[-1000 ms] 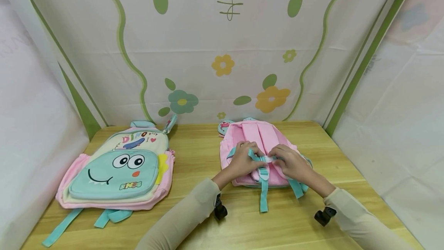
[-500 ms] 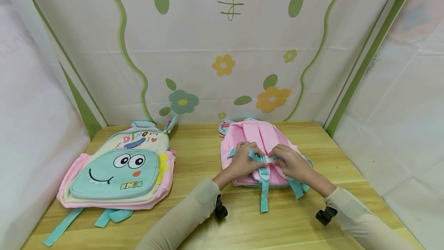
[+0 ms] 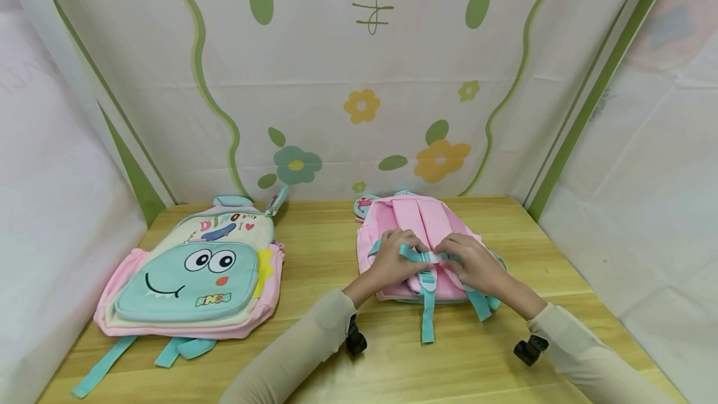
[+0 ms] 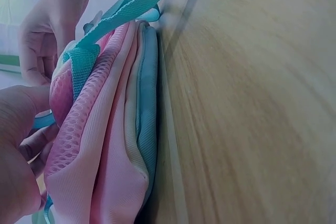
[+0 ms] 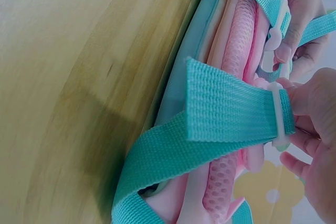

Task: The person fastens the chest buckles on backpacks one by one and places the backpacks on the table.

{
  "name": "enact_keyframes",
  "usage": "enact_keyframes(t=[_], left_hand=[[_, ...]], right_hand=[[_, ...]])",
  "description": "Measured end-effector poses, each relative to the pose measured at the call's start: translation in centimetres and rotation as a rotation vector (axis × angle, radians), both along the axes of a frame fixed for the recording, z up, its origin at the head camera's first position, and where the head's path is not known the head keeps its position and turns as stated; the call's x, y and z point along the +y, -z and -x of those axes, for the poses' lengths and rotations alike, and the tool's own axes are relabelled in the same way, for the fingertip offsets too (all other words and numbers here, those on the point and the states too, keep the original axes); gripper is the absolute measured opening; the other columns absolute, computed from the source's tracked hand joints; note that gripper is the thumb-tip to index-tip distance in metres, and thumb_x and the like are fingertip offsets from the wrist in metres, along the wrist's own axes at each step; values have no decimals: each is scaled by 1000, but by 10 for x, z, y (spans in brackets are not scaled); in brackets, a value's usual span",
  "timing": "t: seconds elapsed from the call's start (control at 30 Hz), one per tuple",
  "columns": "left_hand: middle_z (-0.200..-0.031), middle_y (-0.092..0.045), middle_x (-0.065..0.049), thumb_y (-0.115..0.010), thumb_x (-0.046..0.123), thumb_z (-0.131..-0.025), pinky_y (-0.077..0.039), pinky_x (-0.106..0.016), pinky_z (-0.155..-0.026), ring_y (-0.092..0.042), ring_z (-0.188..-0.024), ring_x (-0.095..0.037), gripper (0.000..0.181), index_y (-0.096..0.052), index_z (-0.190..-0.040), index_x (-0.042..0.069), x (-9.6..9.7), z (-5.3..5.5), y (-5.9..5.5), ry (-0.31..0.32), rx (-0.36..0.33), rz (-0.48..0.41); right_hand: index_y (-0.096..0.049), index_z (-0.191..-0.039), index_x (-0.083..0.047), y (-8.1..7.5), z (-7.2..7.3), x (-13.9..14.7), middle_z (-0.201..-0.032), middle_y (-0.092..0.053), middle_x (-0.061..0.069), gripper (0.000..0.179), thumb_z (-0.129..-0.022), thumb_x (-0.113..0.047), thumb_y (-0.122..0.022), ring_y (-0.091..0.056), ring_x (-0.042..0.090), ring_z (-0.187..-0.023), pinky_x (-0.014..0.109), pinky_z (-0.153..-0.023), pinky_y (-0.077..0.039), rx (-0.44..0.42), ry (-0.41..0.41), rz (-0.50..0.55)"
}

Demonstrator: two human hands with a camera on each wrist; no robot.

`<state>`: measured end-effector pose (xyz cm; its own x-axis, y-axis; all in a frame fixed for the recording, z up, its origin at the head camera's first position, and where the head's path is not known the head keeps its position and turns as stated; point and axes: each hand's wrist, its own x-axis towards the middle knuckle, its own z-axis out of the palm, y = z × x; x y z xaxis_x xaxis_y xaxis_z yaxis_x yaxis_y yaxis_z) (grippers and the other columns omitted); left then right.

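Observation:
A pink backpack (image 3: 412,211) lies with its padded shoulder straps facing up at the right of the table. Over its lower middle my left hand (image 3: 394,259) pinches the left side of a white buckle (image 3: 435,257) on a teal strap. From the other side my right hand (image 3: 471,262) pinches the buckle's right part between thumb and fingers. The two buckle parts appear together between the fingertips. A loose teal strap end (image 3: 428,320) hangs from the bag's lower edge. In the right wrist view, a wide teal webbing strap (image 5: 231,106) passes through a white slider near my right fingers.
A second backpack (image 3: 185,285), with a teal dinosaur face pocket, lies at the left of the wooden table (image 3: 314,254). Its teal straps (image 3: 103,366) trail toward the front. A flowered fabric backdrop (image 3: 314,48) rises behind the table, with pale fabric walls on both sides.

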<state>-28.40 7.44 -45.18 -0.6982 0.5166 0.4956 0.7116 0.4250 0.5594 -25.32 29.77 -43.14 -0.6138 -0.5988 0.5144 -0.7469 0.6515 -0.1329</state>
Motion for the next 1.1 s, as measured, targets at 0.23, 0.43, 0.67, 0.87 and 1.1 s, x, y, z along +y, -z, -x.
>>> enact_keyframes(t=[0.23, 0.43, 0.67, 0.87, 1.1], left_hand=[[-102, -69, 4, -85, 35, -83, -38, -45, -106, -56, -100, -15, 22, -77, -96, 19, 1, 0, 0, -27, -30, 42], [-104, -68, 4, -84, 35, -85, -36, -47, -109, -56, -102, -15, 23, -77, -100, 20, -2, -1, -3, -24, -35, 51], [-103, -69, 4, -84, 37, -84, -37, -47, -109, -57, -102, -14, 25, -76, -101, 21, -6, 0, -7, -42, -31, 77], [-104, -69, 3, -83, 34, -84, -36, -49, -110, -57, -103, -17, 26, -76, -102, 18, -13, 0, -9, -30, -67, 26], [-102, -71, -3, -79, 26, -87, -38, -49, -104, -58, -99, -21, 21, -76, -102, 12, -24, 4, -9, 8, -92, -98]], right_hand=[[-72, -101, -11, 1, -1, 2, -103, -70, 0, 29, -77, 0, -85, -65, 19, -98, 43, -84, -56, 32, 17, -8], [-72, -100, -12, 3, -1, 3, -103, -69, 0, 29, -77, -3, -86, -64, 21, -100, 50, -87, -53, 31, 34, 4], [-72, -98, -13, 6, -1, 4, -103, -67, 2, 29, -76, -6, -88, -62, 23, -101, 65, -92, -46, 25, 45, 19], [-72, -102, -13, 7, 0, 4, -106, -67, 2, 30, -77, -10, -89, -61, 24, -104, 66, -95, -46, -4, 64, 13], [-72, -109, -13, 5, 0, 2, -112, -68, 3, 36, -78, -15, -89, -62, 25, -107, 59, -92, -49, -34, 60, 15]])
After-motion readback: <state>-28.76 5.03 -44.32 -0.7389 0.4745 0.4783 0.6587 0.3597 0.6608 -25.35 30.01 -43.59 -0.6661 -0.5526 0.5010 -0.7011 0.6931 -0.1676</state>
